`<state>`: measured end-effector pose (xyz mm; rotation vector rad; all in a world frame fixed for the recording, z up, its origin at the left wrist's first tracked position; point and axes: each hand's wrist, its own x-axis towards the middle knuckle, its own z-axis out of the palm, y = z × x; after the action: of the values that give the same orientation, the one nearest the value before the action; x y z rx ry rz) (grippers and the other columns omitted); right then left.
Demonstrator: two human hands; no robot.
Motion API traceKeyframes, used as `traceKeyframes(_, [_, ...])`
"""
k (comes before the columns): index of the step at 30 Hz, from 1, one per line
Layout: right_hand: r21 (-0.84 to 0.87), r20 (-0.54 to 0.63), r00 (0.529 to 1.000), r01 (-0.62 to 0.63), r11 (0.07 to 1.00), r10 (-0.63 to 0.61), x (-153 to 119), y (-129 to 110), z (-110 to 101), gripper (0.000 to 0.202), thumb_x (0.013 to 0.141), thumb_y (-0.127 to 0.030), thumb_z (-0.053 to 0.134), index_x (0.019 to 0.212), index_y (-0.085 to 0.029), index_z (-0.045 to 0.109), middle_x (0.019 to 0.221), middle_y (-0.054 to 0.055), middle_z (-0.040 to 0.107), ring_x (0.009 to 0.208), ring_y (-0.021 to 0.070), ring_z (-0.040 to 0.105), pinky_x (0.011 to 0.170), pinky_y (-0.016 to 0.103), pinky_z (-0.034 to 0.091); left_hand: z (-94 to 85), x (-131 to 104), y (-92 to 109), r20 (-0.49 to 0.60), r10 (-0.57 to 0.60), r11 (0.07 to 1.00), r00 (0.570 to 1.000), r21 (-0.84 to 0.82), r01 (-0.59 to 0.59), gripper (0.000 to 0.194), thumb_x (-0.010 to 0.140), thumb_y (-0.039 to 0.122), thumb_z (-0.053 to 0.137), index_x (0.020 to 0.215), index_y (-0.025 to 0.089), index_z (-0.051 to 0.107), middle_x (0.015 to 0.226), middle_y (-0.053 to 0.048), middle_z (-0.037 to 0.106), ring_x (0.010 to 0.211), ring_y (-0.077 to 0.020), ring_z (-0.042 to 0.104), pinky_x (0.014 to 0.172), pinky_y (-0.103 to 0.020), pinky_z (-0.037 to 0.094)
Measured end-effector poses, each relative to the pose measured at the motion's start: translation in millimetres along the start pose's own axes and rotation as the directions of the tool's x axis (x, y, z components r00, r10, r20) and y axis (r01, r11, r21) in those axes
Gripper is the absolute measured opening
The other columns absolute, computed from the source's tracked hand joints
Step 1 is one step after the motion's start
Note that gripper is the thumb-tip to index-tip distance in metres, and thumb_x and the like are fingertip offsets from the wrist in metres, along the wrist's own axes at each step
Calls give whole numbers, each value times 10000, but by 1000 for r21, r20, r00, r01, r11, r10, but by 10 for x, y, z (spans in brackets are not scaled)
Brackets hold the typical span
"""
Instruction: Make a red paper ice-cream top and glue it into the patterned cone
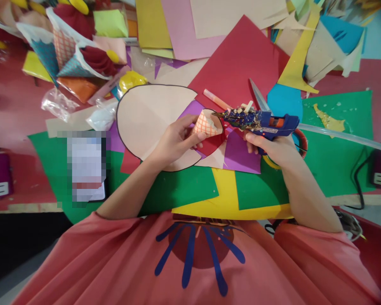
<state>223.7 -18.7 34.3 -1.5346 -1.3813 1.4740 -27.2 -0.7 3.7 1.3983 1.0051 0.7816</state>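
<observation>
My left hand [184, 137] is closed on a small orange-and-white checked cone [206, 123], its open end facing right. My right hand [266, 146] grips a blue glue gun [273, 125] with a clear glue stick [346, 136] trailing from its back. Dried glue and scraps cover the gun's front, and its nozzle is at the cone's rim; whether they touch I cannot tell. Beneath the hands lie a large beige rounded cutout with a dark outline [146, 123] and a piece of red sheet [211, 146].
Scissors [258, 95] lie partly under the glue gun, beside an orange marker [216, 98]. A phone [87, 169] rests at left on green sheet [178, 186]. Finished-looking cones [63, 46] stand back left. Coloured sheets and scraps cover the back; a black cable [357, 178] hangs at right.
</observation>
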Motion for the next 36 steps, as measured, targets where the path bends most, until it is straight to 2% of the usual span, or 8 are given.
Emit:
traceKeyframes(7, [15,1,1000,5,1000,-5,-4,21,-3,320,744,-504,740,669,-218,617,542,10,607,471,132,541,446,300,460,-2,11,0,-18,23,997,1000,-76,-25,494,803,544,663,1122,184,551,1020,-59,669,584,-55,620,518,-180,520])
traceKeyframes(18, [0,6,1000,14,1000,-14,-13,17,-4,297,764,-480,730,666,-221,625,537,2,604,479,125,543,468,292,454,9,16,35,12,-17,997,1000,-72,18,543,813,643,584,1081,171,584,860,-24,659,590,-72,619,523,-180,522])
traceKeyframes(24, [-16,8,1000,16,1000,-16,-17,18,-2,321,772,-473,723,630,-213,600,530,6,594,478,123,533,480,294,463,2,3,68,28,-38,999,999,-36,39,583,829,696,504,1064,171,596,647,22,592,524,-79,593,492,-182,496])
traceKeyframes(29, [-18,-10,1000,-9,1000,9,-14,27,0,324,753,-506,730,669,-213,618,529,2,594,474,125,536,473,294,477,4,-2,92,26,-39,999,999,31,38,597,855,720,417,949,162,608,531,37,530,433,-71,501,421,-187,414])
traceKeyframes(34, [-10,-15,1000,-18,1000,18,-16,22,11,334,741,-520,736,672,-213,625,520,-1,593,475,126,540,472,295,485,-1,-20,94,2,-49,997,999,63,48,555,901,681,367,767,176,554,506,35,492,407,-55,415,398,-192,347])
traceKeyframes(36, [-11,-25,1000,-18,1000,17,-18,12,16,324,741,-507,740,667,-213,624,517,-3,591,473,125,540,471,295,485,-4,-25,74,6,-50,998,999,47,49,540,915,662,359,752,183,547,496,34,469,399,-56,388,394,-198,334])
